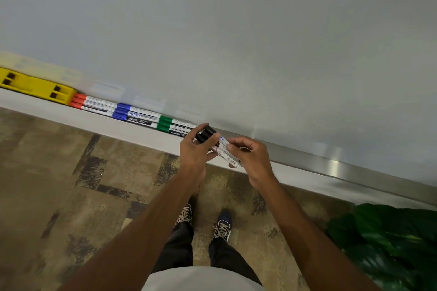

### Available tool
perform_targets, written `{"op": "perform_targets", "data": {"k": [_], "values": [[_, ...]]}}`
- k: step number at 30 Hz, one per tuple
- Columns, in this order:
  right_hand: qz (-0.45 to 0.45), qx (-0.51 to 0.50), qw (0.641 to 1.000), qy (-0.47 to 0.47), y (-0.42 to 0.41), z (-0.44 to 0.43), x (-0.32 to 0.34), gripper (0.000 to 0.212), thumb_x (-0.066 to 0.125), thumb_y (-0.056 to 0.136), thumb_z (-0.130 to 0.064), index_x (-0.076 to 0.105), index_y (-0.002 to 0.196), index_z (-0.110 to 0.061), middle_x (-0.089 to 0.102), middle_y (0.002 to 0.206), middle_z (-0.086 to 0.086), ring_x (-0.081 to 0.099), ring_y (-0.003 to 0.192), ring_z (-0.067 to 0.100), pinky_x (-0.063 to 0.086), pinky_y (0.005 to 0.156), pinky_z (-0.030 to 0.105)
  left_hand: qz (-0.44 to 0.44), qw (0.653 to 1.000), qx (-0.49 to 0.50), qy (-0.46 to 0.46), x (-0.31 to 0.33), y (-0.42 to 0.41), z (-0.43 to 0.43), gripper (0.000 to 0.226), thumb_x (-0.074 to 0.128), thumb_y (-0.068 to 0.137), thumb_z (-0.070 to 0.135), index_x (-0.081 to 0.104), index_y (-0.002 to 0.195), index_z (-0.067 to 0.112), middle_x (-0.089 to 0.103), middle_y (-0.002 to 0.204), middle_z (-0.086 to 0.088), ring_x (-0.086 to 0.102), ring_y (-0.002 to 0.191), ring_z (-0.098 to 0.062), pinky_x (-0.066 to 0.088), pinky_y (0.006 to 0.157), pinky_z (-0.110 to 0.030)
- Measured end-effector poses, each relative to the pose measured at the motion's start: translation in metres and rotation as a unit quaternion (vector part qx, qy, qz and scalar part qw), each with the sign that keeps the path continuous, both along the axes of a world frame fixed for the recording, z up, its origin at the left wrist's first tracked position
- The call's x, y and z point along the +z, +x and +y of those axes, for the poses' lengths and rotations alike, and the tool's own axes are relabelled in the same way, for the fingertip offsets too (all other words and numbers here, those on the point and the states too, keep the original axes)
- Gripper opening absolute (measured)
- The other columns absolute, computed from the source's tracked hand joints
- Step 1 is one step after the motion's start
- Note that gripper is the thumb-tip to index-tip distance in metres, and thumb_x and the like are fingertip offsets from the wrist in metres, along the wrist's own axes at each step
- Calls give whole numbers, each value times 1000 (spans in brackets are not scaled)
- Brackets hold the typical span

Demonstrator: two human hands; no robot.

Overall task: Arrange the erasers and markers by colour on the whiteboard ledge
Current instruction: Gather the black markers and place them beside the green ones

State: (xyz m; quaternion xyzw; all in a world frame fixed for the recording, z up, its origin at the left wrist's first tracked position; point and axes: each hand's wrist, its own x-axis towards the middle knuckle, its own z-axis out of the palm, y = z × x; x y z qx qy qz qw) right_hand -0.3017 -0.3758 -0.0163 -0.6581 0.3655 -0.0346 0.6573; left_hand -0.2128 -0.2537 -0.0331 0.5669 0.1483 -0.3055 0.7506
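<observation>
A yellow eraser (35, 85) lies at the left end of the whiteboard ledge (146, 136). To its right lie three red-capped markers (94, 104), then three blue-capped markers (134, 114), then green-capped markers (176, 127), all end to end in a row. Just above the ledge, right of the green ones, both hands hold a bundle of black-capped markers (218, 145). My left hand (195, 153) grips the capped ends. My right hand (250, 157) pinches the white barrels.
The whiteboard (236, 30) fills the upper view. The ledge runs on bare to the right (331, 172). A green leafy plant (390, 243) stands at the lower right. Patterned carpet and my shoes (205, 222) are below.
</observation>
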Motion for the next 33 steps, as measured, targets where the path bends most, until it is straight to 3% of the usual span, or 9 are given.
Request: {"op": "perform_targets", "data": {"k": [5,10,13,18,22,25,28,31,33], "values": [[3,-44,998,50,10,7,1,22,76,84,-16,76,105,-19,75,92,0,74,85,22,62,68,35,25,999,35,13,-1,9,2,36,83,76,1,74,103,23,74,96,-13,76,77,-26,60,61,-31],[-17,-137,971,196,5,14,1,23,70,86,-2,67,109,1,71,105,20,74,90,30,63,71,38,44,993,105,4,-3,14,2,34,79,80,0,70,109,14,73,101,-16,74,90,-32,61,62,-31],[-29,-175,968,179,5,18,-1,22,68,86,2,66,108,6,71,105,21,73,92,31,63,71,36,45,991,125,-4,-5,11,-1,42,79,80,0,66,119,8,71,107,-19,72,97,-35,62,65,-34],[-34,-202,966,156,9,12,-6,20,68,85,5,67,105,8,70,103,22,73,92,34,63,72,37,46,989,138,13,-8,9,-7,33,79,80,0,68,106,18,73,101,-12,73,95,-30,61,62,-29],[-35,-205,969,137,9,-1,-13,23,68,85,8,65,107,11,69,105,27,70,95,38,63,74,39,44,995,93,-4,-11,14,0,36,76,85,4,64,119,11,73,106,-21,74,94,-30,63,77,-38],[-36,-211,970,117,7,-15,-20,21,65,85,11,63,107,12,66,106,28,68,92,38,62,72,39,4,996,62,60,-13,17,14,37,73,87,5,61,121,12,71,104,-19,72,100,-32,58,94,-45],[-26,-202,976,82,6,-26,-28,17,65,86,11,65,102,6,66,102,26,67,92,40,62,71,39,-57,984,39,164,-10,17,27,33,68,87,7,64,119,13,72,104,-12,69,102,-30,56,94,-45],[-18,-187,981,56,9,-31,-36,17,64,86,11,66,103,7,66,100,25,67,90,39,62,71,37,-154,955,-16,253,-7,12,33,28,62,92,9,64,120,13,72,110,-7,68,103,-21,58,84,-30],[-16,-173,984,43,11,-31,-41,19,64,86,11,66,105,8,67,101,26,68,89,38,63,70,35,-218,929,-80,287,-6,7,36,30,59,96,11,61,126,15,69,119,-2,65,111,-16,55,87,-24]]}}
